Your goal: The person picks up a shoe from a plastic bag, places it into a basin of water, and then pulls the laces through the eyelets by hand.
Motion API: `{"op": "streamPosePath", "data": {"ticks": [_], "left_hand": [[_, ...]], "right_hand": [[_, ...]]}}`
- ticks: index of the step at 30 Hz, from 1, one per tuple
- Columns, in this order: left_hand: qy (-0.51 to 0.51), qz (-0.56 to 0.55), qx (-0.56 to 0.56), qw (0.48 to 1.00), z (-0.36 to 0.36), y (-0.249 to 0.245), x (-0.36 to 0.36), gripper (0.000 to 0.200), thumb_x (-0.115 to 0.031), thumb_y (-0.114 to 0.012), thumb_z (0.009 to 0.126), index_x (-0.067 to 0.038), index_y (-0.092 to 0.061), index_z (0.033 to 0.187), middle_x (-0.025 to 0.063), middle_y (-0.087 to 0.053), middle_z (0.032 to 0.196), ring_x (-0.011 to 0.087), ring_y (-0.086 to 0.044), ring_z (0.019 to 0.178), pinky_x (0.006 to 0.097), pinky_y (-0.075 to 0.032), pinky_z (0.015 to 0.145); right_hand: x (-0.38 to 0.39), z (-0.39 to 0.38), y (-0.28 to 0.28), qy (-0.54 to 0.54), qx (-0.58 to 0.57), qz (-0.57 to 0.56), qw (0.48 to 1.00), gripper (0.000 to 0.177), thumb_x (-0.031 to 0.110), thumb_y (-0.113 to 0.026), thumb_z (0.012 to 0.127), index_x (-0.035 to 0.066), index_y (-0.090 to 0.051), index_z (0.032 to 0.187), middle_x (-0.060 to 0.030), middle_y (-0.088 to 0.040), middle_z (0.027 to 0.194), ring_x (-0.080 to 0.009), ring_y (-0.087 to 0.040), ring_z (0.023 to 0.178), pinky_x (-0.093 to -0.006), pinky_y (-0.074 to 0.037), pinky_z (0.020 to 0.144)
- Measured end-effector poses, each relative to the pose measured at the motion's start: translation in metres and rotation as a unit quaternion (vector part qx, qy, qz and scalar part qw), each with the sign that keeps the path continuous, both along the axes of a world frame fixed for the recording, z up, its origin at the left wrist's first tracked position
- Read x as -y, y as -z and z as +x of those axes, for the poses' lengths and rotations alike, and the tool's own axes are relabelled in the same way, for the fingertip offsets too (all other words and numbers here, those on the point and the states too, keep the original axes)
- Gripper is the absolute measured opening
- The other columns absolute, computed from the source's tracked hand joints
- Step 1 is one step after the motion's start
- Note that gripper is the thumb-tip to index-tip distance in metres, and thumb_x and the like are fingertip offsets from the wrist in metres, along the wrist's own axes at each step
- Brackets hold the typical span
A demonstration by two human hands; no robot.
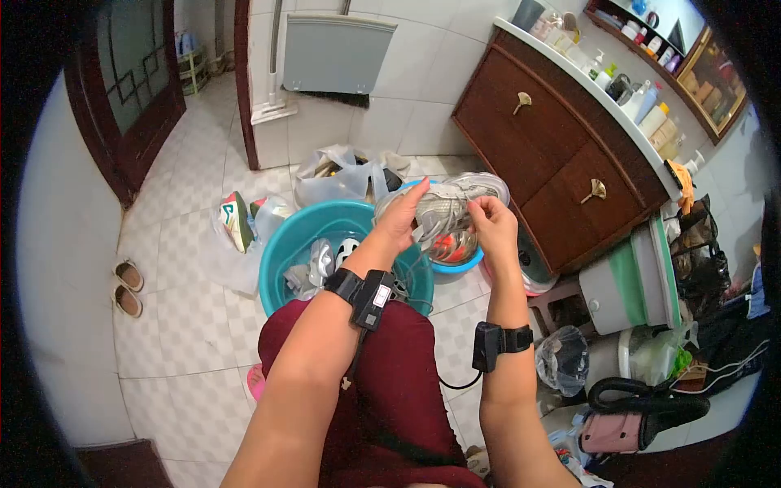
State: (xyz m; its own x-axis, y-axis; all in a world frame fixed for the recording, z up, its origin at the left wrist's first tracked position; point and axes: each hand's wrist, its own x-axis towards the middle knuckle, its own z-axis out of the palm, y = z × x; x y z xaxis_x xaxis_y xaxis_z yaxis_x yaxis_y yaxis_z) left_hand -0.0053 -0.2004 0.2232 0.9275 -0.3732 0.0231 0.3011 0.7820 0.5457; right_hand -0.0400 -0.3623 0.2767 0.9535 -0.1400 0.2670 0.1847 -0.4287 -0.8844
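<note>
A grey and silver sneaker [446, 213] is held up in front of me. My left hand [399, 218] grips its left end, thumb up along the side. At the other side my right hand [495, 232] has its fingertips pinched at the laces area; whether a lace is between them I cannot make out. Under my left forearm sits a large teal basin [279, 248] with grey and white shoes [322, 259] inside. Below the sneaker is a smaller blue basin [460, 267], with something orange-red and shiny [452, 246] in it.
Plastic bags [333, 183] lie behind the teal basin, and a green-and-white package [236, 221] left of it. A brown cabinet [537, 130] stands at the right, near a bin with a clear liner [561, 362]. Slippers [128, 289] rest on the tiled floor at left.
</note>
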Motion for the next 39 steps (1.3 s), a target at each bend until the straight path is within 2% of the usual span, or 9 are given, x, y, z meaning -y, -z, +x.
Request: {"op": "streamPosePath", "data": {"ticks": [4, 13, 16, 18, 22, 28, 31, 37, 39], "left_hand": [[0.003, 0.001, 0.002, 1.000, 0.005, 0.003, 0.000, 0.037, -0.035, -0.059, 0.088, 0.000, -0.060, 0.101, 0.0096, -0.065, 0.096, 0.0191, -0.064, 0.083, 0.0345, -0.052, 0.075], [0.005, 0.029, -0.022, 0.999, -0.003, -0.007, -0.002, 0.038, -0.034, -0.060, 0.087, 0.001, -0.060, 0.099, 0.0107, -0.065, 0.096, 0.0198, -0.065, 0.082, 0.0343, -0.052, 0.074], [0.008, 0.032, -0.015, 0.999, -0.005, -0.008, 0.000, 0.039, -0.035, -0.059, 0.087, 0.001, -0.060, 0.100, 0.0100, -0.065, 0.097, 0.0195, -0.064, 0.083, 0.0338, -0.052, 0.075], [0.017, 0.037, -0.009, 0.999, -0.006, -0.009, 0.001, 0.040, -0.037, -0.059, 0.087, 0.001, -0.061, 0.101, 0.0097, -0.065, 0.097, 0.0194, -0.064, 0.084, 0.0336, -0.051, 0.075], [0.025, 0.061, -0.003, 0.998, -0.010, -0.010, 0.000, 0.042, -0.039, -0.058, 0.087, 0.000, -0.061, 0.102, 0.0096, -0.065, 0.097, 0.0191, -0.064, 0.083, 0.0334, -0.051, 0.075], [0.004, 0.076, 0.011, 0.997, -0.003, 0.000, 0.007, 0.044, -0.040, -0.058, 0.087, 0.000, -0.060, 0.103, 0.0095, -0.065, 0.098, 0.0189, -0.063, 0.083, 0.0338, -0.050, 0.074], [-0.001, 0.058, -0.009, 0.998, -0.003, 0.002, 0.011, 0.043, -0.040, -0.057, 0.088, 0.000, -0.060, 0.102, 0.0096, -0.065, 0.097, 0.0192, -0.063, 0.083, 0.0344, -0.050, 0.075], [0.000, 0.052, -0.029, 0.998, -0.003, 0.000, 0.002, 0.041, -0.039, -0.055, 0.088, 0.000, -0.060, 0.100, 0.0104, -0.065, 0.095, 0.0205, -0.064, 0.083, 0.0353, -0.051, 0.074], [0.003, 0.049, -0.033, 0.998, -0.001, 0.000, 0.003, 0.040, -0.039, -0.055, 0.089, -0.001, -0.059, 0.099, 0.0106, -0.065, 0.094, 0.0209, -0.064, 0.083, 0.0360, -0.052, 0.073]], "right_hand": [[0.005, 0.000, 0.005, -0.030, -0.042, 0.050, 0.997, 0.015, 0.016, -0.060, 0.087, 0.001, -0.059, 0.088, -0.0006, -0.058, 0.068, -0.0061, -0.048, 0.048, -0.0203, -0.036, 0.044], [0.020, 0.001, 0.020, -0.084, -0.064, 0.070, 0.992, 0.016, 0.017, -0.063, 0.087, 0.002, -0.057, 0.087, 0.0012, -0.055, 0.076, -0.0050, -0.047, 0.067, -0.0210, -0.038, 0.055], [0.009, 0.002, 0.023, -0.050, 0.075, 0.005, 0.996, 0.015, 0.015, -0.067, 0.082, 0.005, -0.058, 0.089, -0.0010, -0.057, 0.075, -0.0088, -0.052, 0.065, -0.0252, -0.041, 0.056], [0.001, -0.002, 0.014, 0.012, 0.060, -0.120, 0.991, 0.017, 0.014, -0.070, 0.077, 0.008, -0.060, 0.089, -0.0039, -0.060, 0.077, -0.0140, -0.056, 0.066, -0.0288, -0.044, 0.058], [-0.006, -0.009, 0.001, 0.082, 0.166, -0.338, 0.923, 0.015, 0.014, -0.070, 0.073, 0.013, -0.063, 0.087, -0.0075, -0.061, 0.081, -0.0245, -0.060, 0.070, -0.0358, -0.048, 0.060], [-0.019, -0.012, 0.000, 0.117, 0.231, -0.458, 0.850, 0.007, 0.015, -0.064, 0.074, 0.010, -0.065, 0.079, -0.0060, -0.058, 0.080, -0.0261, -0.061, 0.076, -0.0383, -0.049, 0.061], [-0.020, -0.011, 0.004, 0.124, 0.259, -0.441, 0.850, 0.008, 0.012, -0.065, 0.072, 0.008, -0.064, 0.078, -0.0054, -0.059, 0.081, -0.0257, -0.061, 0.074, -0.0381, -0.049, 0.061], [-0.007, -0.009, 0.008, -0.008, 0.324, -0.351, 0.878, 0.010, 0.006, -0.065, 0.072, 0.008, -0.064, 0.081, -0.0057, -0.060, 0.084, -0.0227, -0.060, 0.070, -0.0331, -0.049, 0.060], [-0.001, -0.012, 0.012, -0.007, 0.243, -0.256, 0.936, 0.008, 0.004, -0.064, 0.074, 0.007, -0.064, 0.081, -0.0059, -0.059, 0.084, -0.0189, -0.058, 0.072, -0.0287, -0.047, 0.063]]}}
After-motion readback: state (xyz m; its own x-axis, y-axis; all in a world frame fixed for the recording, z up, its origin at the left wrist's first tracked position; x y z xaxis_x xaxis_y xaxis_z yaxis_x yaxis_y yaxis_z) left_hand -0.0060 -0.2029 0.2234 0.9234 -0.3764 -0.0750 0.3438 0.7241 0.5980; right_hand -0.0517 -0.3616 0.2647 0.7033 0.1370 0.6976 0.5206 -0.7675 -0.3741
